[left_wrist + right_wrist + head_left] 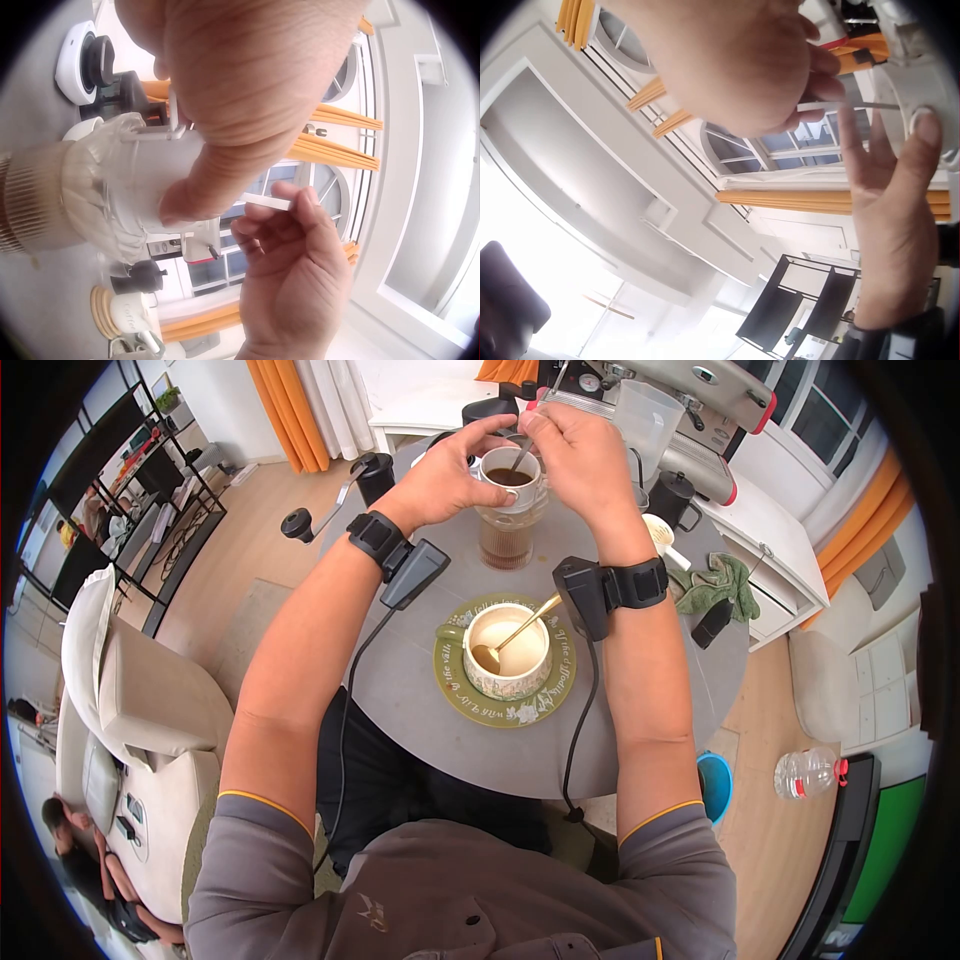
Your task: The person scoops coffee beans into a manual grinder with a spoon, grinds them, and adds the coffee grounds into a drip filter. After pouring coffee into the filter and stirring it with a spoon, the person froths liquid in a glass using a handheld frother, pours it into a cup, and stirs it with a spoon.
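My left hand (445,475) grips a white cylindrical coffee cup (497,461), thumb on the near side and fingers around the far side. Dark coffee (510,477) shows inside it. Thumb and fingers of my right hand (580,455) pinch a thin metal stirrer (522,453) that slants down into the coffee. Below, a ribbed glass (507,547) stands on the table, its upper part amber-tinted; the left wrist view shows a pleated, whitish piece (112,184) between cup and glass. The stirrer's lower end is hidden in the coffee.
Nearest me on the round grey table (420,720), a patterned mug (510,685) with a gold spoon (522,628) rests on a green plate (455,695). A hand grinder (375,478) stands left; a black pitcher (672,498) and green cloth (715,585) lie right. An espresso machine (700,430) is behind.
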`<state>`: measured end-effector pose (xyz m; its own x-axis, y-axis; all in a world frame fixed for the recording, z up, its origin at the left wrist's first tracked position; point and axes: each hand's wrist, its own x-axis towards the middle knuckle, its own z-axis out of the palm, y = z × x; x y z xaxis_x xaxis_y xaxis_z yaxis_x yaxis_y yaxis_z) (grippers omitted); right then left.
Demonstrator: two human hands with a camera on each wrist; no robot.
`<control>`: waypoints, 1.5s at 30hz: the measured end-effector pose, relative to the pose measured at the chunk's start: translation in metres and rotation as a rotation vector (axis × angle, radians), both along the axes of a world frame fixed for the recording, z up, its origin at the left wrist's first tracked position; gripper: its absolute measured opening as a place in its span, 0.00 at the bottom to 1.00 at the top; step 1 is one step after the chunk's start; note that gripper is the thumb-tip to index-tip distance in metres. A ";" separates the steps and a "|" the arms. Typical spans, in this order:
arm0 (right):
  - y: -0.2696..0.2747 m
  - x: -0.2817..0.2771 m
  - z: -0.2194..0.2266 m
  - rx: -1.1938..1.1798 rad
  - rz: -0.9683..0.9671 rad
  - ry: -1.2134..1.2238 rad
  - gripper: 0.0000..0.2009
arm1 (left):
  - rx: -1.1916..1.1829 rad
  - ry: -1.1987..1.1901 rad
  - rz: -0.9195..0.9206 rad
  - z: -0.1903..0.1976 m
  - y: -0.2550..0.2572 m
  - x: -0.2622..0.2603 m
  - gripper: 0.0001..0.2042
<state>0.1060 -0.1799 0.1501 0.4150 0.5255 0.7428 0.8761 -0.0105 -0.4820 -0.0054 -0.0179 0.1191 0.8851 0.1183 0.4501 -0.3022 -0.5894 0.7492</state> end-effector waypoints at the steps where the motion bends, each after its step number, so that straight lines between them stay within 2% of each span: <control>1: 0.000 0.000 0.001 0.000 0.000 0.000 0.16 | 0.000 0.000 0.000 0.000 0.000 0.000 0.47; 13: -0.002 -0.001 0.003 0.057 -0.010 -0.043 0.16 | 0.026 -0.026 0.003 0.002 0.002 0.001 0.48; 16: -0.006 -0.006 0.007 -0.060 -0.053 -0.017 0.16 | 0.050 -0.029 0.015 0.003 0.002 0.002 0.48; 18: -0.002 -0.001 0.002 -0.059 -0.134 -0.177 0.16 | 0.024 -0.021 0.005 0.003 0.002 0.001 0.48; 19: -0.002 -0.001 0.002 -0.059 -0.134 -0.177 0.16 | 0.024 -0.020 0.005 0.004 0.001 0.001 0.48; 21: -0.001 -0.001 0.001 -0.042 0.009 -0.073 0.16 | 0.021 -0.006 0.013 0.004 0.000 -0.001 0.48; 28: -0.001 -0.001 0.000 -0.086 -0.062 -0.105 0.16 | 0.039 -0.024 0.011 0.000 0.004 0.002 0.48; 31: 0.001 -0.001 -0.001 0.004 -0.016 -0.047 0.16 | 0.019 -0.034 -0.010 0.001 0.004 0.002 0.48; 34: -0.001 0.000 0.001 -0.091 -0.124 -0.145 0.16 | 0.015 -0.025 0.002 0.002 0.002 0.001 0.48; 36: -0.001 -0.002 0.001 -0.039 0.033 0.001 0.16 | 0.019 -0.012 0.023 0.001 0.002 0.000 0.48; 37: 0.000 -0.001 0.000 -0.039 0.033 0.001 0.16 | 0.018 -0.012 0.023 0.000 0.004 0.001 0.48; 39: 0.002 0.002 -0.002 -0.054 -0.100 -0.125 0.15 | 0.027 -0.019 0.000 -0.002 0.007 0.003 0.48; 43: 0.000 0.000 -0.001 -0.065 -0.075 -0.133 0.16 | 0.032 -0.023 0.002 -0.001 0.007 0.002 0.48; 45: 0.001 0.000 -0.002 -0.015 0.017 -0.036 0.16 | 0.033 -0.030 0.018 -0.003 0.007 0.003 0.47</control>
